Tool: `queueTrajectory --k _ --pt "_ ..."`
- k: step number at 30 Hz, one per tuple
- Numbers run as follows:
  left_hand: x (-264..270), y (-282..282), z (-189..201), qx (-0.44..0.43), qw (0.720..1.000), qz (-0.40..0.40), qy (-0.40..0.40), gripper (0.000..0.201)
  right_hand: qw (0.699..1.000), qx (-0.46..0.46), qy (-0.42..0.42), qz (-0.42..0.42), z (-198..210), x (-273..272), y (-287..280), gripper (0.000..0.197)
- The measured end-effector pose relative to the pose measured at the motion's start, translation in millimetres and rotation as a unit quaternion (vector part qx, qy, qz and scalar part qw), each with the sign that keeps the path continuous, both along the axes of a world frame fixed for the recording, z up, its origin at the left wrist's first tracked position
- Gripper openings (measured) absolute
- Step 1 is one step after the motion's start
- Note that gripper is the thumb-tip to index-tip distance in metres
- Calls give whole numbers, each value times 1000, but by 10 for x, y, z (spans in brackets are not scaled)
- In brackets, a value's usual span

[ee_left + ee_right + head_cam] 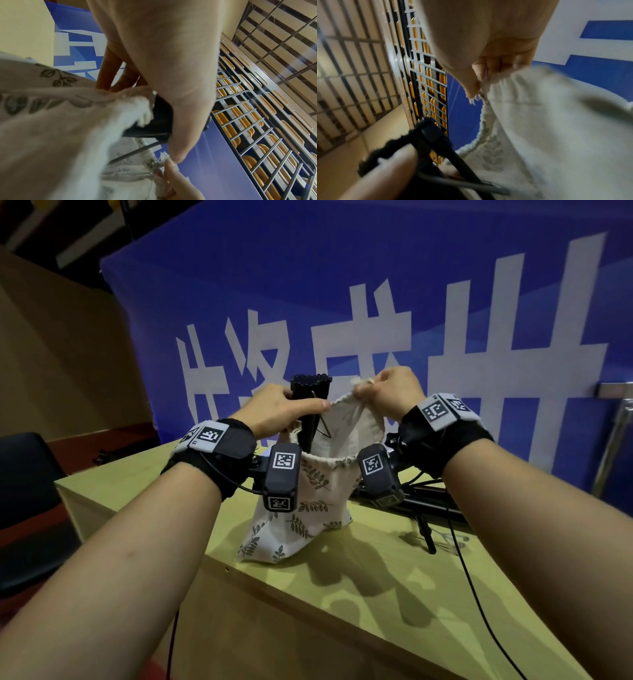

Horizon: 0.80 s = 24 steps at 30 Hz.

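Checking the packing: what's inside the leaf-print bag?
A black ridged object with a metal wire sticks out of the bag, gripped by the left hand. Its lower end and anything beneath are hidden by cloth.

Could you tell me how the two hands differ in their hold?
The left hand wraps the black object and touches the bag rim with its thumb; the right hand only pinches the rim. The left hand's thumb lies straight; the right hand's fingers are bunched. Both hold the bag open.

Light is thrown from above and ahead; soft shadows are cast on the surface [308, 594]. Lines are bowed at the head view's edges. Both wrist views are smeared by blur, the cloth bag [556, 121] most.
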<state>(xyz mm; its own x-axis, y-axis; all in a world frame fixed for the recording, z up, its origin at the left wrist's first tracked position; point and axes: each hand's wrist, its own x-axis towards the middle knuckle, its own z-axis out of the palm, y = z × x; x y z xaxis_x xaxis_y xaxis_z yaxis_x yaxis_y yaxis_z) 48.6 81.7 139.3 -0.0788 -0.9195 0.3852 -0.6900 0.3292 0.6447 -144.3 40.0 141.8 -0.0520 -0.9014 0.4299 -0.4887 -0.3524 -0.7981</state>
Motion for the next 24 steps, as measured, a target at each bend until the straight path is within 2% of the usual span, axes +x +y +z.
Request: queueTrajectory --k 3,7,10,12,13,16,17,18,21,22,24 --pt "-50 15 22 8 1000 -9 -14 42 995 20 -78 59 53 -41 29 22" --pt "-117 13 30 31 999 -38 -18 49 973 41 -181 136 166 -35 107 17" --pt "-158 -3 28 34 998 -32 -33 52 957 23 -219 189 254 -16 206 16" --pt "-172 -12 34 41 998 -32 -37 55 960 -21 -194 203 295 21 274 13" --pt "-178 -18 39 48 997 -36 -38 55 965 -40 -156 205 300 51 306 14" --pt "-180 -13 70 62 996 -37 -57 44 982 -65 -3 176 243 147 354 33" --pt "-170 -6 83 64 996 -37 -53 44 985 -71 21 159 223 156 348 37" --pt "-153 3 98 66 997 -39 -32 49 985 -78 29 148 214 155 340 38" --pt "-15 -12 120 103 987 -63 103 81 986 -81 12 148 195 124 272 40" --pt "22 -31 124 115 981 -60 142 83 986 -82 12 144 186 124 264 40" --pt "42 -38 133 121 975 -29 183 68 987 -86 17 138 140 140 245 40"
